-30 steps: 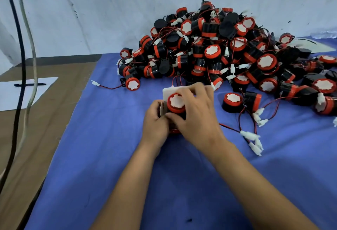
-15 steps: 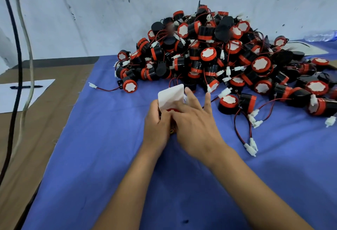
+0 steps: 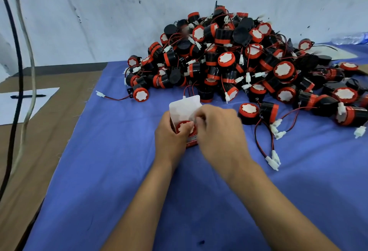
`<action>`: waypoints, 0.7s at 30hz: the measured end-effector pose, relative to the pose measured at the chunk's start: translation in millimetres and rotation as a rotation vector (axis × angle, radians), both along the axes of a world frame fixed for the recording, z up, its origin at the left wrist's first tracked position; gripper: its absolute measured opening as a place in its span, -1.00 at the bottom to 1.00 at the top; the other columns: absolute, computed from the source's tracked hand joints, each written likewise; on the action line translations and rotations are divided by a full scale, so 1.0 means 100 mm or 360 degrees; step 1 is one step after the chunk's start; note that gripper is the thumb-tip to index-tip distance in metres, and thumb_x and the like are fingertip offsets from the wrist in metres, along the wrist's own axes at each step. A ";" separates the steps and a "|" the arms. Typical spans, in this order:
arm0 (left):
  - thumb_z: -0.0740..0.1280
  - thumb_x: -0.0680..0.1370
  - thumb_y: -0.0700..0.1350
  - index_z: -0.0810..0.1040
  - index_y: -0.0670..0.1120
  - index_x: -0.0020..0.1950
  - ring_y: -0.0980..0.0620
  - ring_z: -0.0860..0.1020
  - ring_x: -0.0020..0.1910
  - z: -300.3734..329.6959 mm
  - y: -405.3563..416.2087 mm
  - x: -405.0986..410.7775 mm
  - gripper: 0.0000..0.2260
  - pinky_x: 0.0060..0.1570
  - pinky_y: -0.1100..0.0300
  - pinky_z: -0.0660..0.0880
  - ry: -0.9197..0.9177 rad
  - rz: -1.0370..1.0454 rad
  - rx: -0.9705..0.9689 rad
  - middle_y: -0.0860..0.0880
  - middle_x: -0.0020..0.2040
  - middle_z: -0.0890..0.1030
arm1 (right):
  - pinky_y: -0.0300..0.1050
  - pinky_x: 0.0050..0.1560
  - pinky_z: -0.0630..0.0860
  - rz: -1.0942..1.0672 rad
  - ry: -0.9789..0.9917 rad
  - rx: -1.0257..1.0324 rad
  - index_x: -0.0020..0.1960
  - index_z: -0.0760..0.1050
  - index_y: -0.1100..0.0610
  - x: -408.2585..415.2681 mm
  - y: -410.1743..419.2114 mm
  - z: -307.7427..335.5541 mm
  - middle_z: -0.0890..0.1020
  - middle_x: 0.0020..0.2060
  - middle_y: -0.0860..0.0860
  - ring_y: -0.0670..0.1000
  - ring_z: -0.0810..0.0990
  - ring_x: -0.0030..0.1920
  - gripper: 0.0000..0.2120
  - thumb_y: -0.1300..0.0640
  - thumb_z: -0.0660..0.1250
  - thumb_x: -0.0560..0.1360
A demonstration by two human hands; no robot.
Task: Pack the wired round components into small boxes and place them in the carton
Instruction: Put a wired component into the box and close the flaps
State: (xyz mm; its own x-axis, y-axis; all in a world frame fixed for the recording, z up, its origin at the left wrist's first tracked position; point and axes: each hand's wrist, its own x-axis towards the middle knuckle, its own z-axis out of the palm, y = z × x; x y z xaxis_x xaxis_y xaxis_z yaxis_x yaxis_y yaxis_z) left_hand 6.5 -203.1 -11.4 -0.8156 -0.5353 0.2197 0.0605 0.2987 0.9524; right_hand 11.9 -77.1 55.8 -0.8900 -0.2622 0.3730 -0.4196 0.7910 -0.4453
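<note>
The left hand (image 3: pixel 171 131) gripped a small white cardboard box (image 3: pixel 184 109) from its left side, thumb curled over the open mouth, holding it upright on the blue cloth-covered table (image 3: pixel 119 171). Inside the box sat a round black component with a red rim and white face (image 3: pixel 184 127), its top showing just below the raised white flap. The right hand (image 3: pixel 219 131) was at the box's right edge, fingers curled in and pinching at the flap or the component's wire; blur kept me from telling which. Behind the box, a large heap of the same red-and-black wired components (image 3: pixel 239 61) rested against the white wall (image 3: pixel 99 12). 1 stray component (image 3: pixel 141 94) lay at the heap's left edge with its red wire trailing out. A white sheet of paper (image 3: pixel 23 105) with a black pen (image 3: pixel 27 96) on it lay on the brown surface far left.
</note>
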 end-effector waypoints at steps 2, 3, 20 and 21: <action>0.45 0.57 -0.18 0.60 -0.07 0.09 0.01 0.68 -0.05 0.02 -0.02 0.02 -0.88 -0.08 0.01 0.64 -0.0044 -0.0072 0.0084 0.01 -0.03 0.72 | -0.03 -0.37 0.31 0.0053 -0.0116 0.0133 -0.17 0.37 0.07 0.06 -0.11 -0.02 0.49 -0.25 -0.02 0.11 0.47 -0.21 -0.84 0.28 0.21 0.53; 0.43 0.58 -0.19 0.60 -0.08 0.08 0.02 0.69 -0.05 0.02 -0.03 0.03 -0.90 -0.09 0.01 0.64 -0.0055 -0.0107 0.0129 0.00 -0.03 0.72 | -0.08 -0.40 0.20 0.0050 -0.0144 0.0231 -0.22 0.28 0.04 0.08 -0.13 -0.04 0.40 -0.28 -0.05 0.08 0.41 -0.19 -0.77 0.30 0.21 0.51; 0.42 0.52 -0.43 0.60 -0.23 -0.01 0.18 0.59 -0.39 0.10 -0.04 0.05 -0.86 -0.42 0.31 0.50 -0.0067 -0.0408 0.0215 0.02 -0.30 0.67 | -0.07 -0.41 0.33 0.0121 0.0126 0.0184 -0.20 0.46 0.06 -0.18 -0.19 0.00 0.48 -0.28 0.03 0.11 0.47 -0.23 -0.81 0.31 0.31 0.51; 0.39 0.51 -0.47 0.60 -0.24 -0.01 0.17 0.58 -0.42 0.10 -0.03 0.06 -0.84 -0.45 0.30 0.49 -0.0074 -0.0443 0.0235 0.05 -0.35 0.65 | -0.09 -0.37 0.33 0.0123 0.0121 0.0258 -0.21 0.47 0.03 -0.18 -0.20 -0.03 0.47 -0.27 -0.01 0.07 0.47 -0.15 -0.80 0.26 0.33 0.53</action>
State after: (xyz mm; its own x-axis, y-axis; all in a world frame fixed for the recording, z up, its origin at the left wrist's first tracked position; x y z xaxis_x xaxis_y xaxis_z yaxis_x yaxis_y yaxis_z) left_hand 12.3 -206.1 -1.0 -0.9426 -0.3136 0.1150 0.0757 0.1348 0.9880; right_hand -5.9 -97.6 53.1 -0.8358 -0.3908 0.3857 -0.5095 0.8139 -0.2794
